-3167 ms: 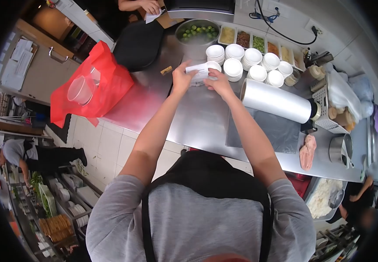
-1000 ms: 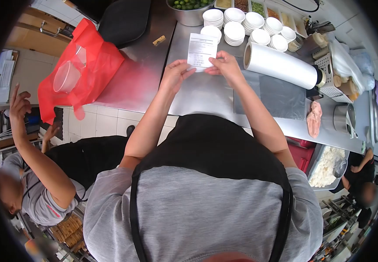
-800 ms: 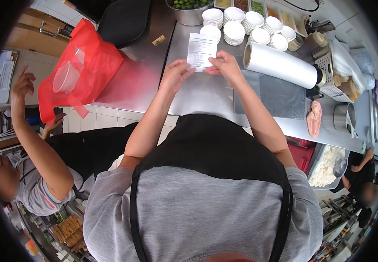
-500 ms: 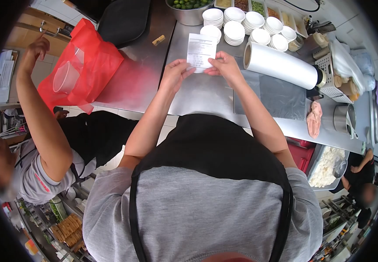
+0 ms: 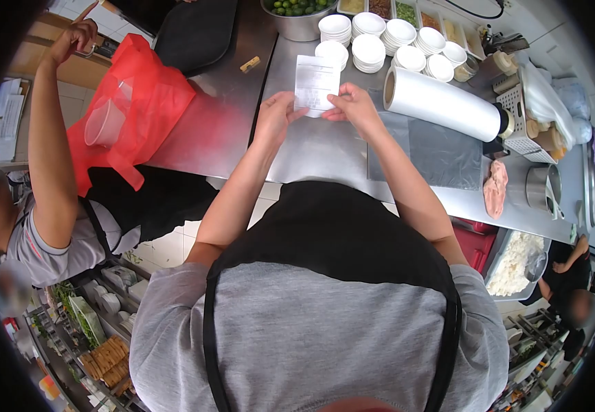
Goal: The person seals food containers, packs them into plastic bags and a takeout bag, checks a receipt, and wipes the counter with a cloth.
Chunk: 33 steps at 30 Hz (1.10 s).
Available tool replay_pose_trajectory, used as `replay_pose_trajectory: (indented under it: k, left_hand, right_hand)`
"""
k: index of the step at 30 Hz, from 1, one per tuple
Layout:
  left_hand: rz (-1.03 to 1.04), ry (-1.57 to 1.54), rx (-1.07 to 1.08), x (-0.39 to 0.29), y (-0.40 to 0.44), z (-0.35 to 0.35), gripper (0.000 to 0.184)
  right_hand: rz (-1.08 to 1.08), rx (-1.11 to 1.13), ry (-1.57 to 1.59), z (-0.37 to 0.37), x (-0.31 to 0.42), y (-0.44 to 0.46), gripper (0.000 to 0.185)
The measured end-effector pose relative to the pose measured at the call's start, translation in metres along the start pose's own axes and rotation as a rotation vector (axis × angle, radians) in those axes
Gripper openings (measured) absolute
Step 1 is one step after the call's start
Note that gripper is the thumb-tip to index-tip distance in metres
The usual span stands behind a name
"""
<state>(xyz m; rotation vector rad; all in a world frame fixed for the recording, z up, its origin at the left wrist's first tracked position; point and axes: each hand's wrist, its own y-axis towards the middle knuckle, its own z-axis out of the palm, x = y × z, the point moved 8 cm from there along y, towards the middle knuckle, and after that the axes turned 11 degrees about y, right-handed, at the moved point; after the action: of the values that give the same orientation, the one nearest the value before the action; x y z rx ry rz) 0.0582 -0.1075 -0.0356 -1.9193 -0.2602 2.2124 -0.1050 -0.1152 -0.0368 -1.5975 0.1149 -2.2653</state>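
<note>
A white printed receipt [image 5: 317, 84] is held up over the steel counter [image 5: 297, 152]. My left hand [image 5: 280, 113] pinches its lower left corner between thumb and fingers. On the lower right edge, my right hand [image 5: 352, 103] grips it the same way. The print faces me but is too small to read. Just behind the paper stand several stacks of white bowls [image 5: 368, 51]. To the right of my right hand lies a large roll of clear plastic film [image 5: 442, 103].
At left a red plastic bag [image 5: 132, 103] holds a clear container, with a co-worker [image 5: 57, 226] beside it, one arm raised. A metal bowl of green fruit [image 5: 304, 24] stands at the back. Right are a pink cloth [image 5: 495, 189], a metal pot [image 5: 541, 187] and a rice tub [image 5: 514, 264].
The receipt has shifted slightly, still in both my hands. The co-worker at left has moved, with the raised hand now higher and further right. The red bag's lower part has swung.
</note>
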Motion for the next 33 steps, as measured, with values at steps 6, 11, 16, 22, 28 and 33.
replay_pose_trajectory:
  k: [6, 11, 16, 22, 28, 33]
  left_hand:
    - [-0.032, -0.064, 0.017, -0.006, -0.001, 0.006, 0.018]
    - [-0.022, -0.013, -0.015, -0.006, 0.006, 0.002, 0.024]
    - [-0.054, -0.110, -0.018, -0.021, 0.000, -0.002, 0.026]
    - [0.244, 0.431, -0.395, -0.058, -0.025, -0.063, 0.032]
    - [0.763, 1.469, -1.224, -0.179, -0.132, -0.126, 0.068]
    - [0.461, 1.815, -1.303, -0.196, -0.138, -0.227, 0.075]
  right_hand:
    - [-0.007, -0.039, 0.034, 0.001, -0.001, -0.004, 0.013]
    - [0.017, -0.027, -0.040, -0.001, 0.007, -0.002, 0.016]
    - [-0.209, -0.171, -0.382, -0.025, 0.020, 0.026, 0.031]
    - [-0.473, 0.035, -0.589, 0.010, 0.032, 0.059, 0.030]
    - [-0.341, 0.022, -0.959, 0.009, 0.001, 0.082, 0.017]
    - [-0.497, 0.148, -0.917, 0.031, 0.014, 0.074, 0.026]
